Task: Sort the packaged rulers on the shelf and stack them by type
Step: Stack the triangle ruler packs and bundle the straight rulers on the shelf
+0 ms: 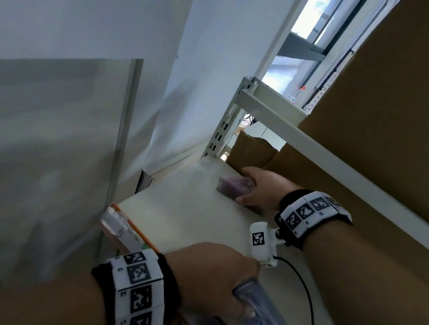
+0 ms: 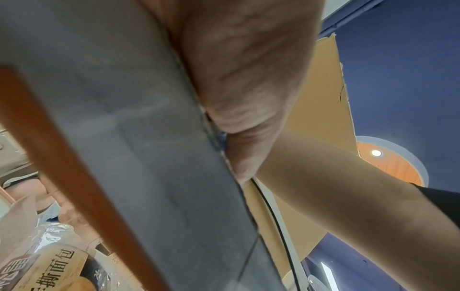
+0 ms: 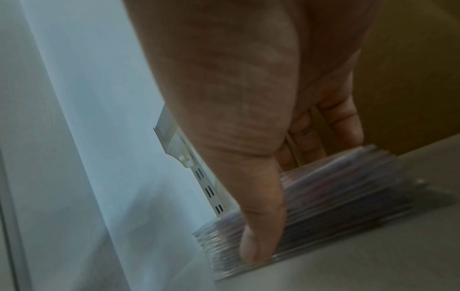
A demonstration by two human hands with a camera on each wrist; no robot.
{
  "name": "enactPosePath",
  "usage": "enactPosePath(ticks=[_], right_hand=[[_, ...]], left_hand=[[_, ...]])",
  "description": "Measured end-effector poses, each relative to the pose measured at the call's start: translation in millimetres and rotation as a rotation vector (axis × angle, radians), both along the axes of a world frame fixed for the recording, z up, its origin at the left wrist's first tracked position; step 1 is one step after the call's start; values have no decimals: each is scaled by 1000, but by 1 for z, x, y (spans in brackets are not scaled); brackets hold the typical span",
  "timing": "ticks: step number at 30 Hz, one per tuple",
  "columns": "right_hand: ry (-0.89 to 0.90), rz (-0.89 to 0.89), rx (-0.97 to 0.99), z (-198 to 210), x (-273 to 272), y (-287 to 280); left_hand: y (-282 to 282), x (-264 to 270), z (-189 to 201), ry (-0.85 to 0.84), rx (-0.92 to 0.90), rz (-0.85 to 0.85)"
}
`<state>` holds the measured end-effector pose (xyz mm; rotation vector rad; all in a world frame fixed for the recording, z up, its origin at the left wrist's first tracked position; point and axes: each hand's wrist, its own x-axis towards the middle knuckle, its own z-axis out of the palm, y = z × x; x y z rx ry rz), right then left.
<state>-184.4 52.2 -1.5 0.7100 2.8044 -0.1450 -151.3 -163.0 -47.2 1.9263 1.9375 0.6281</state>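
Observation:
A stack of purplish packaged rulers (image 1: pixel 229 185) lies at the back of the pale shelf board (image 1: pixel 185 214). My right hand (image 1: pixel 244 186) grips it, thumb on the near side and fingers on the far side. In the right wrist view the stack (image 3: pixel 348 193) shows as many thin clear sleeves, with the thumb (image 3: pixel 256 226) pressed against its edge. At the shelf's front, my left hand (image 1: pixel 248 294) curls round a bluish packet of rulers (image 1: pixel 265 313) lying on the board. In the left wrist view only the palm (image 2: pixel 244 78) against the board's edge (image 2: pixel 124 137) shows; that packet is almost hidden.
Large cardboard boxes (image 1: pixel 412 109) fill the right side, and a smaller one (image 1: pixel 252 148) sits behind the purplish stack. A slotted shelf upright (image 1: pixel 221 132) stands at the back. An orange-trimmed packet (image 1: pixel 124 229) overhangs the shelf's left edge. A black cable (image 1: pixel 307 295) crosses the board. Bagged bread (image 2: pixel 44 261) lies below.

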Motion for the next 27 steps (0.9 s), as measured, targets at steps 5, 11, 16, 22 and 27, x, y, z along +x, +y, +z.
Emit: enactPosePath(ticks=[5, 11, 16, 22, 27], right_hand=[[85, -38, -72, 26, 31, 2], [209, -141, -81, 63, 119, 9], [105, -311, 11, 49, 217, 24], [-173, -349, -63, 6, 291, 34], [-16, -405, 1, -7, 308, 43]], left_hand=[[1, 0, -4, 17, 11, 19], [4, 4, -6, 90, 42, 31], [4, 5, -9, 135, 51, 49], [12, 10, -8, 195, -9, 58], [30, 35, -3, 219, -28, -19]])
